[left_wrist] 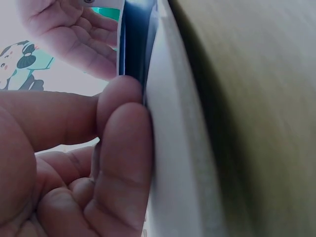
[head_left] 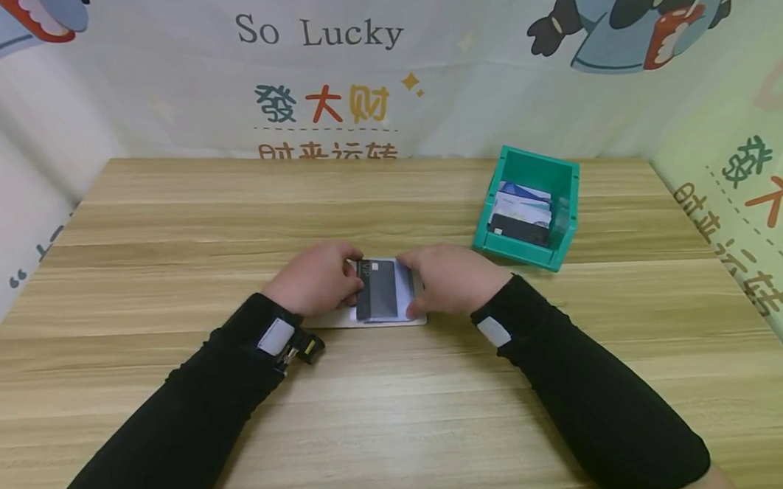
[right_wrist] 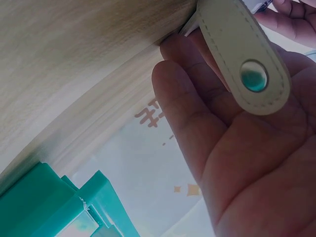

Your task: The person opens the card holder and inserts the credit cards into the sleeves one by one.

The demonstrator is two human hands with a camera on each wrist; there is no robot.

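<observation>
Card holder (head_left: 403,288), one, between two hands (head_left: 319,279) (head_left: 456,279), one green bin (head_left: 517,253)

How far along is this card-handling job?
Apparently done: a dark grey rectangular card lies in or on the pale stud-strapped card holder. In hand: the left hand at that card's left edge, the right hand at the holder's right side. Possibly left: blue, white and black cards in the green plastic bin.

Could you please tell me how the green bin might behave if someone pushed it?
The green bin would probably stay stiff, given its straight walls. Sitting flat on the table with squared sides, it would likely slide rather than roll. The overlapping cards inside look loose, so they may shift.
</observation>
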